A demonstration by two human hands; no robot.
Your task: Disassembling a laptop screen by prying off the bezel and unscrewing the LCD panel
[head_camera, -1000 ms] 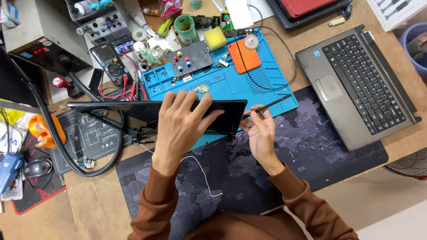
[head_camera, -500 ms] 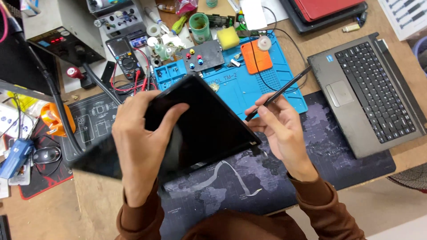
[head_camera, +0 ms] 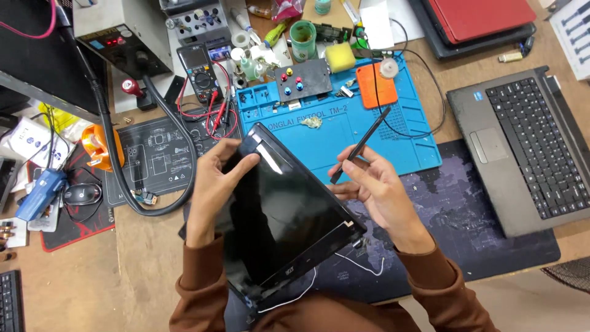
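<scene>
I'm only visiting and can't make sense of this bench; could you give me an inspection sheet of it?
Surface: wooden bench, dark desk mat, blue repair mat.
Job's things: black screen panel, tilted; thin black tool.
Clutter: multimeter, yellow sponge, green cup, mouse.
Grip: left hand grips the panel's edge; right hand pinches the tool.
Cables: red probe leads, black hose, white wire.
Surroundings: open grey laptop, red laptop.
</scene>
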